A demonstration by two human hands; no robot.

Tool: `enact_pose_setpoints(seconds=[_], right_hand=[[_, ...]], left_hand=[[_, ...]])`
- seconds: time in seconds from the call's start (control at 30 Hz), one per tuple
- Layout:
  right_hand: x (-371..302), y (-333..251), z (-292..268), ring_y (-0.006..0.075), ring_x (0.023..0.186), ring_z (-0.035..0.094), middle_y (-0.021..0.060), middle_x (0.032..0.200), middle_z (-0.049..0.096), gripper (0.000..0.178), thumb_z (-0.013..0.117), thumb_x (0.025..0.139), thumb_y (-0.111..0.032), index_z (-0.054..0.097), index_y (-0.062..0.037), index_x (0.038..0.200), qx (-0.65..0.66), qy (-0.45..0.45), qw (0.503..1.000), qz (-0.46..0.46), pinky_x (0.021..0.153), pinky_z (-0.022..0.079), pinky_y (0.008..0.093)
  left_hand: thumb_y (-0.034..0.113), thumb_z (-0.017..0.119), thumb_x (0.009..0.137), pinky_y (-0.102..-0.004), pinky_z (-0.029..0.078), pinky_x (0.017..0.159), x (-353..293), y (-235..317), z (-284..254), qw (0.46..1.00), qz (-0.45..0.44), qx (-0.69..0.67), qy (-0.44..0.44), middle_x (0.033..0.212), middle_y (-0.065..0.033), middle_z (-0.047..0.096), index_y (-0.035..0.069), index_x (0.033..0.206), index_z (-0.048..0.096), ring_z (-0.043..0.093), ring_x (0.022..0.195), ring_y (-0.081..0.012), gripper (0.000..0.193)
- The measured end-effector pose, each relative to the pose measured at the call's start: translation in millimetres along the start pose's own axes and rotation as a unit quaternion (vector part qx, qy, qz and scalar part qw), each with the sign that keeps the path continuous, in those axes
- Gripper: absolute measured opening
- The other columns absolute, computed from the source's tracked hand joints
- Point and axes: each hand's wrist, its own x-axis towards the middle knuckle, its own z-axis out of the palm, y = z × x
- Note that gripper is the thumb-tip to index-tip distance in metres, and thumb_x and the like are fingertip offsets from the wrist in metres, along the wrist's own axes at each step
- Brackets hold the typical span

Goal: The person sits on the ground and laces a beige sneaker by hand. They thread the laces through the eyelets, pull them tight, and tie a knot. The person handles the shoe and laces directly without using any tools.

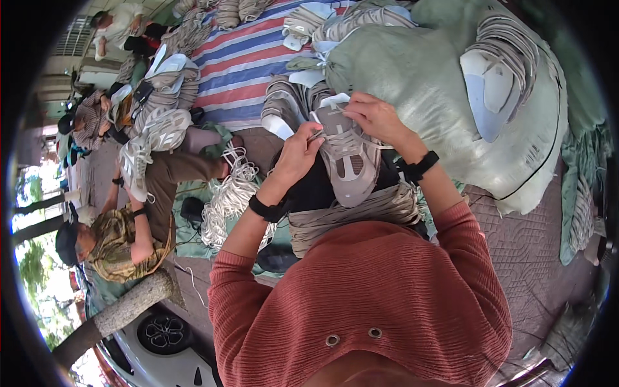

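A grey-beige sneaker upper [351,177] with pale laces lies in front of me over my lap, its toe pointing toward me. My left hand [298,155] is at the left eyelet edge, thumb and forefinger pinched on a shoelace. My right hand [377,119] pinches at the top eyelets on the right, by the tongue; the lace end in its fingers is mostly hidden. Under the upper, a bundle of nested beige uppers [354,216] lies across my lap. More stacked uppers [284,106] stand just beyond my left hand.
A heap of white shoelaces [232,197] lies to my left. Large pale green sacks [412,84] fill the right, with stacked uppers [506,71] on top. A striped sheet [238,64] spreads ahead. A co-worker [122,242] at left holds a shoe upper; a tree trunk [122,313] and car stand nearby.
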Motion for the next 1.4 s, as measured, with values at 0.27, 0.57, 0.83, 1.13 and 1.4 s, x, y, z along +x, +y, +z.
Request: enact_pose_setpoints(seconds=[0.27, 0.57, 0.83, 1.13, 1.4], right_hand=[[-4, 3, -1, 0.0269, 0.089, 0.062, 0.0032, 0.092, 0.059, 0.011, 0.062, 0.088, -0.019, 0.066, -0.0094, 0.091, 0.017, 0.011, 0.999, 0.028, 0.073, 0.051, 0.0404], [-4, 5, -1, 0.0271, 0.09, 0.061, 0.003, 0.092, 0.059, 0.01, 0.063, 0.088, -0.019, 0.066, -0.0101, 0.091, 0.007, 0.021, 0.999, 0.023, 0.073, 0.051, 0.0409], [-3, 5, 3, 0.0276, 0.091, 0.061, 0.0038, 0.091, 0.057, 0.011, 0.063, 0.087, -0.02, 0.064, -0.0091, 0.088, 0.012, 0.009, 0.999, 0.038, 0.074, 0.05, 0.0426], [3, -8, -2, 0.0276, 0.088, 0.058, 0.0038, 0.091, 0.058, 0.013, 0.062, 0.084, -0.02, 0.065, -0.0074, 0.079, -0.262, -0.114, 0.958, -0.033, 0.075, 0.049, 0.0415], [0, 2, 3, 0.0277, 0.089, 0.059, 0.0045, 0.087, 0.062, 0.016, 0.068, 0.078, -0.024, 0.069, -0.0083, 0.075, -0.049, -0.165, 0.985, 0.012, 0.088, 0.045, 0.0401]], left_hand=[[0.005, 0.057, 0.089, -0.0394, 0.048, 0.065, 25, -2, 25, 0.981, 0.14, 0.106, 0.083, 0.072, -0.0112, 0.058, 0.002, 0.101, 0.054, 0.06, 0.07, -0.031, 0.013], [0.006, 0.068, 0.072, -0.038, 0.043, 0.076, 43, 15, 31, 0.904, 0.229, 0.336, 0.132, 0.087, -0.0051, 0.052, 0.006, 0.074, 0.063, 0.053, 0.086, -0.025, 0.006], [0.006, 0.078, 0.068, -0.0384, 0.041, 0.08, 64, -14, 40, 0.983, 0.155, 0.071, 0.065, 0.087, -0.0064, 0.058, 0.006, 0.082, 0.067, 0.052, 0.085, -0.0287, 0.018], [0.002, 0.072, 0.071, -0.0402, 0.038, 0.082, 58, -5, 40, 0.97, 0.17, 0.158, 0.07, 0.092, -0.0049, 0.055, 0.008, 0.082, 0.065, 0.053, 0.099, -0.0266, 0.014], [0.004, 0.071, 0.073, -0.0416, 0.037, 0.083, 61, -19, 46, 0.976, 0.158, 0.135, 0.058, 0.097, -0.0052, 0.055, 0.008, 0.084, 0.062, 0.053, 0.1, -0.0271, 0.014]])
